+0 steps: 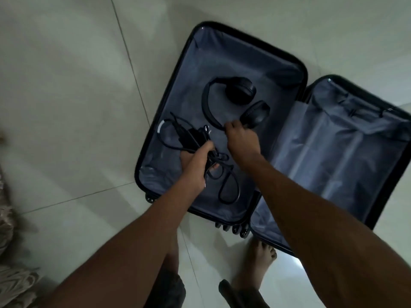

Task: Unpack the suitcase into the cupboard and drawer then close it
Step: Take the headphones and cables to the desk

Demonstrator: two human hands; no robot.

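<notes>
Two bare feet (pixel 258 258) stand on the tiled floor (pixel 66 107) at the near edge of the open suitcase (pixel 222 63), which lies flat with both halves spread. Nearest the person, the left hand (pixel 195 167) is curled round a tangled black charger and cable (pixel 191 138), with one loop of cord trailing down onto the lining toward the wheels. Just beyond it, the right hand (pixel 240 136) pinches the headband of the black headphones (pixel 235 96) where the band meets the near ear cup; the rest of the headset appears to lie on the grey lining. The far half of the case, to the right, shows only its crumpled liner. A patterned fabric (pixel 9 218) sits at the left border.

Judging by this, the step in hand is lifting out the last loose items. To do it well, the left hand would gather the dangling loop before rising so nothing snags on the rim, and the right hand would take a fuller hold of the band, since a pinch near one cup lets the other swing. Neither cupboard nor drawer is in view.
</notes>
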